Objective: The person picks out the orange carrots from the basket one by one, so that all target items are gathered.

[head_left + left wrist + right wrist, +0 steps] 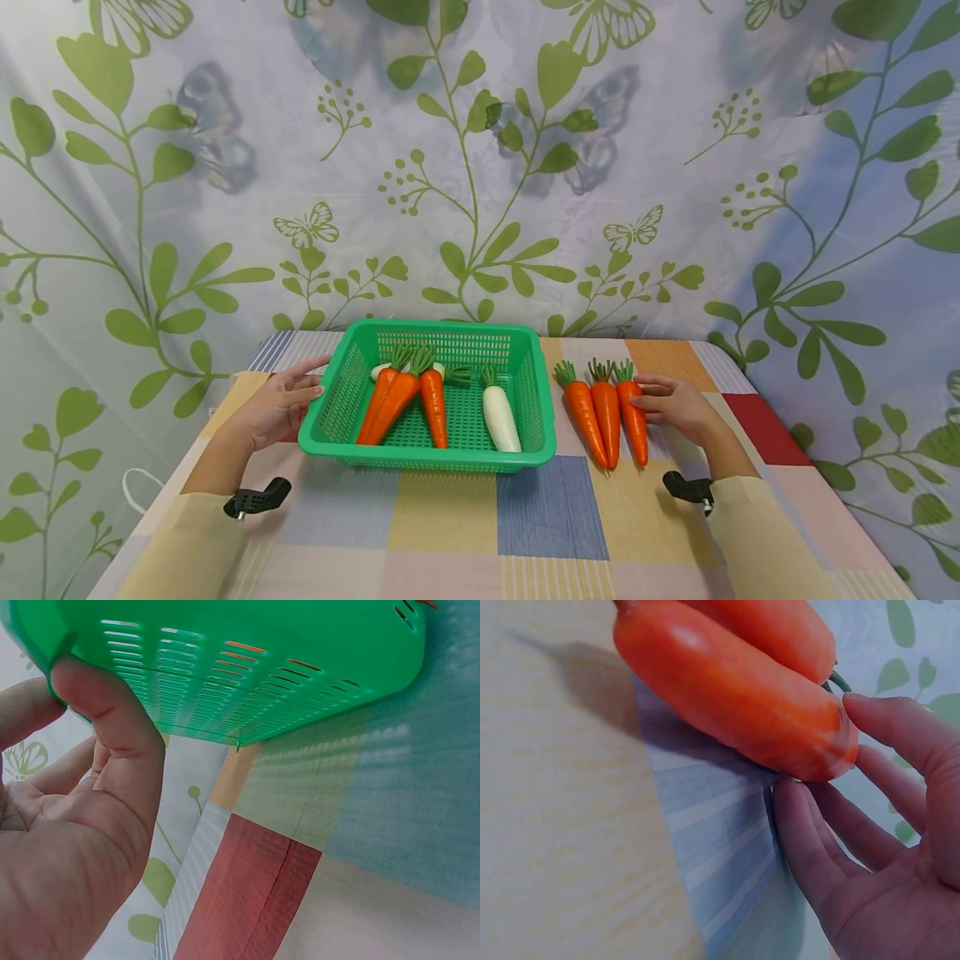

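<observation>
At green basket [427, 456] and rightmost carrot [636, 427], hands [274, 407] [681, 407] well apart, cropped in wrist views, any clamping unclear.

We stretch both forearms [183, 546] from the near side, left hand [276, 407] and right hand [681, 407] turned inward (left thumb [120, 720] bent).

A pale curtain [465, 133] printed with green leaves and butterflies hangs behind and on both sides of a patchwork surface [450, 517] of blue, yellow, red and striped blocks, as soft light falls and a white cord [126, 485] loops at left.
</observation>
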`<action>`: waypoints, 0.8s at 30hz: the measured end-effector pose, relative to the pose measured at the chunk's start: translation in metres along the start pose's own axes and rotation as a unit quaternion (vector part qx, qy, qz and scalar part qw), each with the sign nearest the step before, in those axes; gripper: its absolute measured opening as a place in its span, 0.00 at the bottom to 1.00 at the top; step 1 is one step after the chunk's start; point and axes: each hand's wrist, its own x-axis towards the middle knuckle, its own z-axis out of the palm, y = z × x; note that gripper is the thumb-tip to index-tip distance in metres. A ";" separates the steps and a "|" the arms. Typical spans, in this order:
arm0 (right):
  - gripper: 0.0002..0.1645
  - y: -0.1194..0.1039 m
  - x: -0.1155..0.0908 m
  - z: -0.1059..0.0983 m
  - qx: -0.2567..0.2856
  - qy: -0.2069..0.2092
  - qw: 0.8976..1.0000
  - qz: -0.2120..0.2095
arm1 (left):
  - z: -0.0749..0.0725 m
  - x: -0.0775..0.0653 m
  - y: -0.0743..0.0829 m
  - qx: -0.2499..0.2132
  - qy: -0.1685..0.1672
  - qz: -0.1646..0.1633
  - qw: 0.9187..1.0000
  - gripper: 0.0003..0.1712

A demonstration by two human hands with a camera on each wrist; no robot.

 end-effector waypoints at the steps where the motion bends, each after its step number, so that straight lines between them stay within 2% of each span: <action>1: 0.44 -0.001 -0.001 0.000 -0.002 0.002 1.000 0.001 | 0.000 0.000 0.000 0.001 0.002 -0.002 1.000 0.41; 7: 0.43 -0.004 -0.005 0.001 -0.040 0.032 0.999 0.000 | 0.000 -0.001 0.000 -0.001 -0.001 -0.003 1.000 0.41; 13: 0.39 -0.012 -0.011 0.004 -0.096 0.072 0.992 -0.035 | -0.002 -0.001 -0.001 -0.008 -0.009 0.005 1.000 0.40; 24: 0.36 -0.038 -0.024 0.018 -0.106 0.125 0.984 -0.074 | 0.000 -0.001 0.000 0.004 0.000 -0.003 1.000 0.41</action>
